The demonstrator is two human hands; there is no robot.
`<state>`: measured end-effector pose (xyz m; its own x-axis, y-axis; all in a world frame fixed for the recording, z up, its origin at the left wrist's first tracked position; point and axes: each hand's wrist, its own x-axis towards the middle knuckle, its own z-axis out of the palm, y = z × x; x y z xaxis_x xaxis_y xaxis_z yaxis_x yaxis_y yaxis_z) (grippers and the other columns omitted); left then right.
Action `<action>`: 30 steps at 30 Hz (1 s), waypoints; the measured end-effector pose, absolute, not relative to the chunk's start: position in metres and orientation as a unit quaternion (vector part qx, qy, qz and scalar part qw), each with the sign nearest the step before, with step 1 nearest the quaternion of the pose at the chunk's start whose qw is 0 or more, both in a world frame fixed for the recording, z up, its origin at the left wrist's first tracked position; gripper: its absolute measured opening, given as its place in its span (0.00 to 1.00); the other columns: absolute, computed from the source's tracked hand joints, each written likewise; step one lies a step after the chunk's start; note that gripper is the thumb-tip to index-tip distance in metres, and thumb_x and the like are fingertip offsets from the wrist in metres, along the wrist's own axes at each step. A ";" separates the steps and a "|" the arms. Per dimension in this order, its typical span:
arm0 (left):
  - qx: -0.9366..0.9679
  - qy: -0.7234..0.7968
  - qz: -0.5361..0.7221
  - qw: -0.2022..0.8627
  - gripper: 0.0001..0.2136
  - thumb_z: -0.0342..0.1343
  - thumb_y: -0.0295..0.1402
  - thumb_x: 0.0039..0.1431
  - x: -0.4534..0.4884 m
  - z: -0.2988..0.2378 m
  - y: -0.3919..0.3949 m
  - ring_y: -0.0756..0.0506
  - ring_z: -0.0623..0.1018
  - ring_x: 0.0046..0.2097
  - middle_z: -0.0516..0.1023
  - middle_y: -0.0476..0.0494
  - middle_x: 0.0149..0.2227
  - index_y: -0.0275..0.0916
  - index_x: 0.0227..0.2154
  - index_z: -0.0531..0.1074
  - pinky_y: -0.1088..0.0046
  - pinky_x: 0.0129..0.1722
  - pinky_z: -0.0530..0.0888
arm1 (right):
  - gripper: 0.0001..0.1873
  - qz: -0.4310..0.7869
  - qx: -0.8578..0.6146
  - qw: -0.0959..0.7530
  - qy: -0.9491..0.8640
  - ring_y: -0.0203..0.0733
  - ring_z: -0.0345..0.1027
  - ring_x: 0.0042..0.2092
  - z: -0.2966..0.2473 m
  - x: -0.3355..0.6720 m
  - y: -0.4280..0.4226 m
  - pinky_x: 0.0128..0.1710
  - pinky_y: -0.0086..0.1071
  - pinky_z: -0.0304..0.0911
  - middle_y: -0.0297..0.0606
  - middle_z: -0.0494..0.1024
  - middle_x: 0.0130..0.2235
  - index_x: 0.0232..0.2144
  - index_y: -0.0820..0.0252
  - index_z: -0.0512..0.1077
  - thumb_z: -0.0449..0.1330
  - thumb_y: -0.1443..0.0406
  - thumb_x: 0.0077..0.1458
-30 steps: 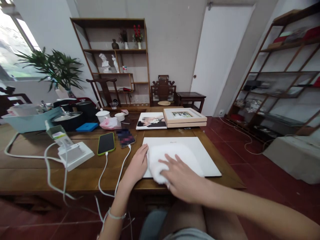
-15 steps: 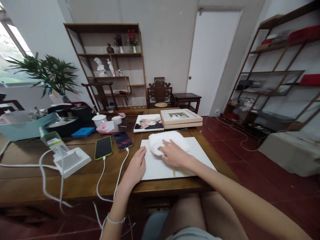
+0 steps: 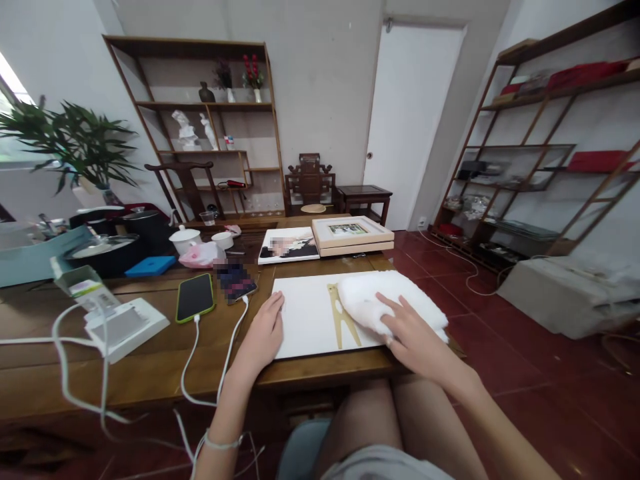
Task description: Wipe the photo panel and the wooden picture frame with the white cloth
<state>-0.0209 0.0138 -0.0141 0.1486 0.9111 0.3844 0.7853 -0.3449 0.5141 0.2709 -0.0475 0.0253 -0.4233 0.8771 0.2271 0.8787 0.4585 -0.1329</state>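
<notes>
A white board (image 3: 307, 313) lies flat near the front edge of the wooden table (image 3: 150, 373). A tan figure with two legs (image 3: 341, 319) shows on the board. My right hand (image 3: 413, 333) presses a white fluffy cloth (image 3: 380, 303) onto the board's right part, fingers spread over it. My left hand (image 3: 263, 333) rests flat and open on the board's left edge.
A green-cased phone (image 3: 195, 297) and a second phone (image 3: 236, 283), both on white cables, lie left of the board. Behind it are a picture (image 3: 289, 245) and stacked frames (image 3: 351, 235). A white box (image 3: 125, 327), pots and a blue tray stand further left.
My right hand has slid the cloth from the board's near left part up and across to its right part, uncovering the tan figure. My left hand has stayed at the board's left edge.
</notes>
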 end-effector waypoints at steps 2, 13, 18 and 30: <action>0.750 0.563 0.333 0.096 0.22 0.39 0.30 0.57 -0.021 -0.014 0.014 0.41 0.64 0.60 0.65 0.32 0.58 0.27 0.51 0.67 0.60 0.62 0.57 | 0.11 -0.001 -0.514 0.133 -0.847 0.47 0.42 0.64 0.023 0.273 -0.069 0.62 0.53 0.39 0.48 0.68 0.55 0.29 0.59 0.67 0.47 0.75 0.48; 0.755 0.575 0.302 0.090 0.23 0.37 0.29 0.58 -0.019 -0.009 0.012 0.41 0.64 0.60 0.65 0.29 0.58 0.23 0.52 0.66 0.61 0.62 0.57 | 0.16 0.029 -0.555 0.107 -0.825 0.48 0.46 0.63 0.034 0.283 0.008 0.60 0.48 0.43 0.50 0.66 0.56 0.41 0.63 0.68 0.45 0.73 0.52; 0.751 0.574 0.311 0.097 0.23 0.38 0.29 0.57 -0.020 -0.010 0.012 0.41 0.64 0.61 0.65 0.29 0.58 0.23 0.52 0.66 0.60 0.62 0.57 | 0.17 0.023 -0.563 0.105 -0.819 0.51 0.44 0.63 0.032 0.276 0.023 0.59 0.53 0.42 0.52 0.68 0.54 0.41 0.64 0.69 0.45 0.73 0.51; 0.750 0.572 0.316 0.099 0.23 0.38 0.28 0.57 -0.018 -0.009 0.012 0.40 0.64 0.60 0.65 0.28 0.58 0.22 0.52 0.66 0.60 0.62 0.57 | 0.15 0.153 -0.516 0.027 -0.842 0.50 0.34 0.66 0.052 0.282 -0.106 0.59 0.53 0.44 0.41 0.57 0.62 0.36 0.58 0.69 0.46 0.74 0.50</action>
<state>-0.0179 0.0116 -0.0089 0.1460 0.9211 0.3609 0.7956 -0.3262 0.5106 0.2816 -0.1063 0.0518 -0.4657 0.8778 -0.1122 0.8611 0.4203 -0.2862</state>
